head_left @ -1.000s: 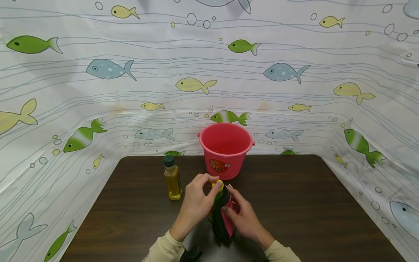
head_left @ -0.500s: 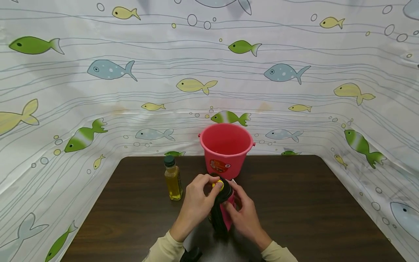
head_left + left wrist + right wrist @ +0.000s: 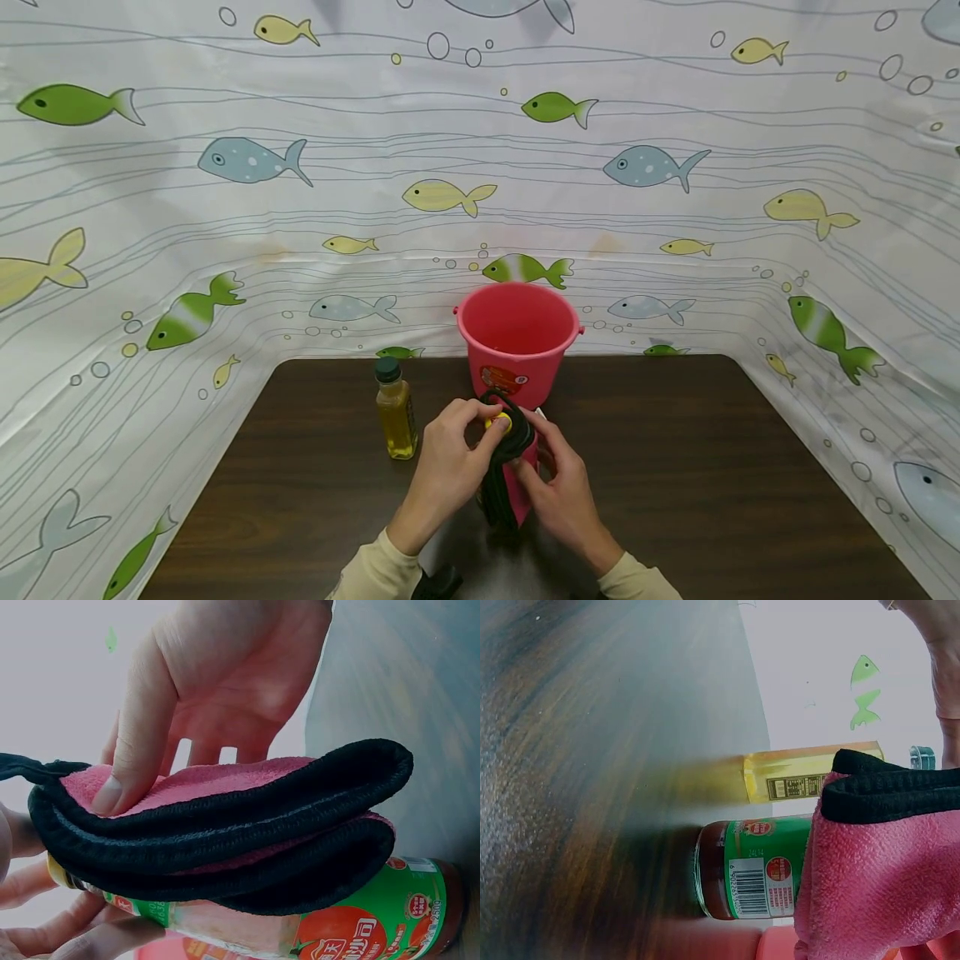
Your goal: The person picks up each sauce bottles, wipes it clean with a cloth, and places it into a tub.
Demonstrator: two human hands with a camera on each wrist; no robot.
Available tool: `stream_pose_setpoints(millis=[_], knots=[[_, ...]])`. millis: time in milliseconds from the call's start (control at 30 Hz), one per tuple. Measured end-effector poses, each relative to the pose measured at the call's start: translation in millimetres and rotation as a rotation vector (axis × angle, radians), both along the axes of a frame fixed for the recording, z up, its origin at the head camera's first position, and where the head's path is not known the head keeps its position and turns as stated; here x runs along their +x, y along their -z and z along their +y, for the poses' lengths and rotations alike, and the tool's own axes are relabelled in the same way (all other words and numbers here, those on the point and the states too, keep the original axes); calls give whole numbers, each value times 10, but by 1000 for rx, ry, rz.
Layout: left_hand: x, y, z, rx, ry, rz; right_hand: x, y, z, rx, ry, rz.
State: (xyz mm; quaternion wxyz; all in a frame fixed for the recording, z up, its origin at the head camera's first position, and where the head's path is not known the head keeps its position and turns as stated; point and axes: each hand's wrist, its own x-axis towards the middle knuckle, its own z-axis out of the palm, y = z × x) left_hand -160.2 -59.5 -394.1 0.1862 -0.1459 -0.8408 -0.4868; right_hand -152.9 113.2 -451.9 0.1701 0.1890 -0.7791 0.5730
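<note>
My left hand (image 3: 453,462) pinches the yellow cap (image 3: 504,422) of a ketchup bottle (image 3: 420,907), which stands upright on the table. A folded pink cloth with black edging (image 3: 519,498) hangs along the bottle's near right side. Its top end, with a black loop, lies up beside the cap. My right hand (image 3: 561,493) grips this cloth, thumb on the near face, fingers behind it. In the left wrist view the cloth covers part of the bottle's green and red label. The right wrist view shows the bottle's dark red base below the cloth.
A square bottle of yellow oil (image 3: 396,417) with a dark green cap stands to the left. Behind my hands is a pink bucket (image 3: 551,371). A dark object (image 3: 442,581) lies at the front edge by the left sleeve. A fish-print curtain (image 3: 517,225) surrounds the brown table (image 3: 675,450).
My right hand has shifted the cloth up, and its black-edged top now sits higher around the cap. My left hand keeps its pinch on the cap and has hardly moved.
</note>
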Motion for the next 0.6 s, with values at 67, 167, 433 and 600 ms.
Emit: stream_pose_setpoints(millis=[67, 167, 433, 600], knots=[[8, 2, -2, -4, -4, -3, 12, 1, -11, -6, 7, -11], [18, 8, -2, -11, -8, -2, 28, 2, -30, -21, 7, -29], [10, 9, 8, -14, -11, 6, 24, -12, -64, -52, -37, -10], [-3, 3, 13, -15, -10, 5, 18, -21, -71, -55, -51, 3]])
